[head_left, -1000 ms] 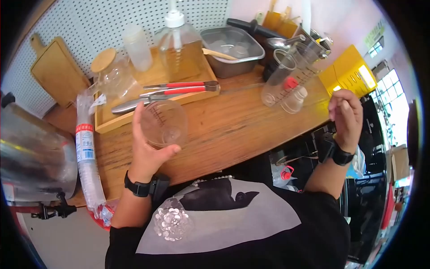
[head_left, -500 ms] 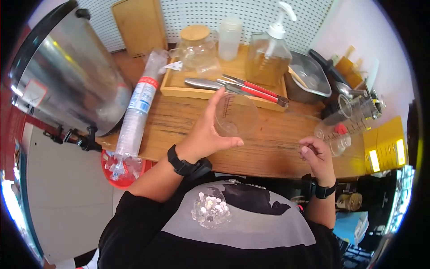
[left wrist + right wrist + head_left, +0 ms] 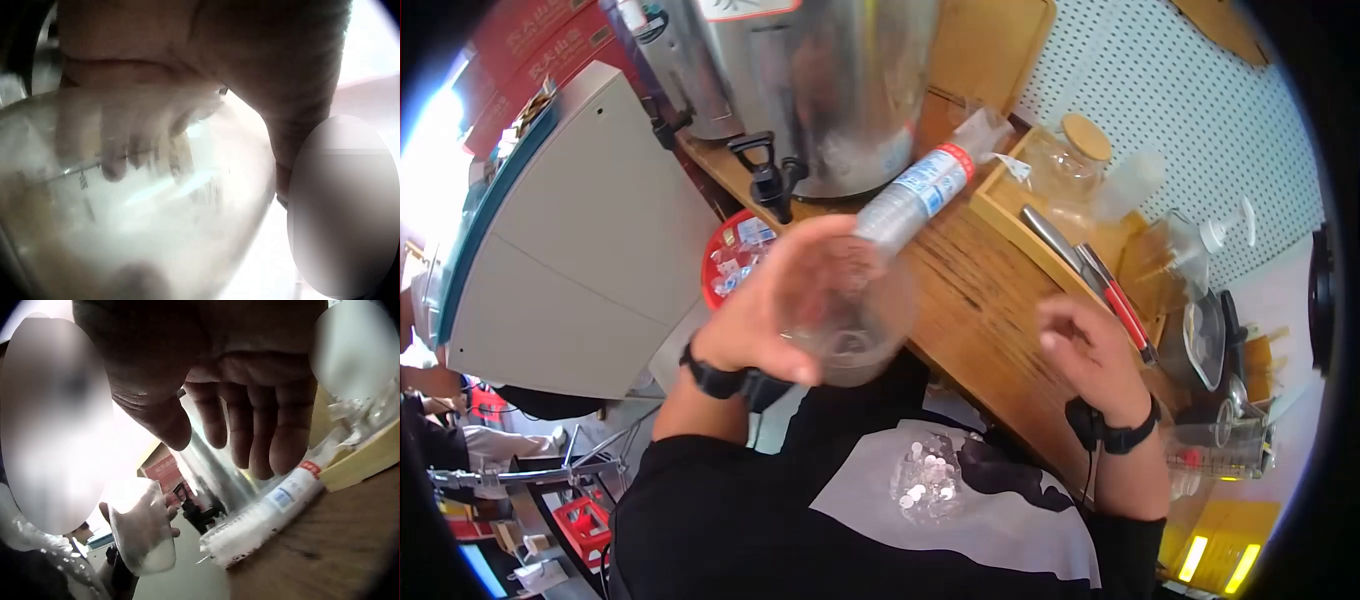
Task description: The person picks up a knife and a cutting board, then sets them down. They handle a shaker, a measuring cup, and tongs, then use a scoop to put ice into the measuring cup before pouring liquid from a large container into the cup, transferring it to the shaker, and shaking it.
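My left hand (image 3: 750, 310) grips a clear measuring cup (image 3: 855, 325), thumb on the near side and fingers around the far side. The cup is out in front of the table's near edge, and its opening faces up toward the head camera. Dark graduation marks show through its wall in the left wrist view, with fingers behind the clear plastic (image 3: 156, 219). My right hand (image 3: 1095, 355) hovers over the wooden table (image 3: 970, 340), fingers loosely bent and holding nothing. In the right wrist view its fingers hang above a wrapped sleeve of plastic cups (image 3: 269, 515).
A large steel urn (image 3: 840, 100) with a black tap (image 3: 770, 185) stands beyond my left hand. Below the tap is a red bin (image 3: 715, 260) of plastic waste. A wooden tray (image 3: 1025, 230) holds a glass jug (image 3: 1065, 165), a pump bottle (image 3: 1185, 250) and red-handled tongs (image 3: 1125, 315).
The head view has swung left toward the urn. My left hand has carried the measuring cup left, from over the table to in front of its edge near the tap. My right hand has moved left too.
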A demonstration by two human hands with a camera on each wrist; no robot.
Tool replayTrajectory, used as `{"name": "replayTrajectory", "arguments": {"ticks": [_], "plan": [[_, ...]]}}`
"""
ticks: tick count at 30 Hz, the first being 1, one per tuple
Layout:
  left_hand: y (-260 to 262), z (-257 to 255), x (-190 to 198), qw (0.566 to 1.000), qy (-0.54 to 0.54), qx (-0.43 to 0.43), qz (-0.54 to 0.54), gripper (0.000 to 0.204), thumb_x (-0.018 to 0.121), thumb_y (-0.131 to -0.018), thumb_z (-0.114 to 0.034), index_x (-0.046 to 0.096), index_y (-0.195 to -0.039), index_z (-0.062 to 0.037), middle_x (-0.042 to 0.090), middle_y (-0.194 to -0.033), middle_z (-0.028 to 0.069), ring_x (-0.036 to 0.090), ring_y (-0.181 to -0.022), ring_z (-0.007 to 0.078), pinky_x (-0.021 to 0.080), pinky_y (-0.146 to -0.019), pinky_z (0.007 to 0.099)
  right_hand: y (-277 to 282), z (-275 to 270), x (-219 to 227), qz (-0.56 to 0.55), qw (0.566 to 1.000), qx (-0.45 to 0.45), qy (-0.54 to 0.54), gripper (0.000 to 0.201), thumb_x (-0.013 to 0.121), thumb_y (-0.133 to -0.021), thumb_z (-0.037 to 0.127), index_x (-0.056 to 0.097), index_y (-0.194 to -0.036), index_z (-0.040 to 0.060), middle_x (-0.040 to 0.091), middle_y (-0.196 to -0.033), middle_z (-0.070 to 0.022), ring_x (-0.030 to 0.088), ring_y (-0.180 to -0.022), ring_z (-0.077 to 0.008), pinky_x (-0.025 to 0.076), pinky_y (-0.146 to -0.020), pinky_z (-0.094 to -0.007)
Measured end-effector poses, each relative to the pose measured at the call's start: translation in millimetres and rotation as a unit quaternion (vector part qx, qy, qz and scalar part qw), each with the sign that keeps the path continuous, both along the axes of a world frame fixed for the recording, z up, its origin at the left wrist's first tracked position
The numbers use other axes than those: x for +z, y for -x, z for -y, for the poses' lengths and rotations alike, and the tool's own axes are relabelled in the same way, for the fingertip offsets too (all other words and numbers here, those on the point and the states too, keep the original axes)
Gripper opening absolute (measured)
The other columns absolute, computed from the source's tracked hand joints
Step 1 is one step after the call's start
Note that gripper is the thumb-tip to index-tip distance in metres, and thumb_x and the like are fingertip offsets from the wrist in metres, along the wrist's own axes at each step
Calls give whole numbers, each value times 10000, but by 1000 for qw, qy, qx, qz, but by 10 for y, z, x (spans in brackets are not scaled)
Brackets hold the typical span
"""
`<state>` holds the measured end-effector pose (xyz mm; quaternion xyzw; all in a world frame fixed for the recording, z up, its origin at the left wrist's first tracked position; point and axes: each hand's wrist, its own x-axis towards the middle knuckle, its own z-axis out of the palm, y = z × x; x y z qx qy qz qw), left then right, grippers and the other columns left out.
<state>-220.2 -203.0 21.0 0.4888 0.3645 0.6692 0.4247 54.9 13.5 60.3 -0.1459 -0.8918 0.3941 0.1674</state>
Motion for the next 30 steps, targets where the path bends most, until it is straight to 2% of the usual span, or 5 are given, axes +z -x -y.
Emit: {"name": "replayTrajectory", "arguments": {"ticks": [4, 8, 13, 22, 30], "plan": [[449, 641, -95, 988, 93, 97, -76, 1137, 921, -537, -354, 291, -1431, -45, 457, -1320, 138, 481, -1213, 251, 366, -1023, 382, 891, 181, 220, -95, 989, 96, -63, 360, 632, -837, 105, 550, -1170, -5, 603, -969, -126, 603, -892, -244, 478, -786, -324], [710, 712, -398, 972, 154, 155, -91, 1107, 908, -544, -357, 313, -1418, -30, 461, -1316, 140, 482, -1211, 252, 371, -1020, 378, 1717, 365, 223, -199, 957, 167, -129, 431, 623, -840, 139, 503, -1217, -32, 571, -1140, -204, 561, -1068, -359, 452, -923, -396], [826, 452, -645, 958, 161, 207, -114, 1115, 899, -558, -344, 284, -1428, -16, 461, -1325, 146, 469, -1230, 267, 369, -1041, 399, 2423, 560, 100, -273, 926, 167, -202, 500, 603, -829, 119, 441, -1272, -49, 515, -1244, -220, 512, -1145, -373, 420, -977, -418], [961, 212, -639, 971, 115, 186, -100, 1110, 902, -566, -336, 278, -1428, -20, 464, -1314, 148, 469, -1226, 266, 361, -1049, 397, 2608, 559, -2, -219, 947, 175, -155, 435, 566, -838, 72, 471, -1254, -10, 540, -1213, -212, 536, -1101, -379, 443, -947, -419], [921, 108, -501, 979, 96, 169, -68, 1099, 901, -569, -334, 285, -1421, -13, 466, -1293, 124, 462, -1224, 252, 359, -1043, 398, 2620, 521, -24, -260, 931, 191, -171, 433, 576, -819, 32, 490, -1243, 6, 557, -1188, -187, 546, -1087, -358, 454, -937, -420]]}}
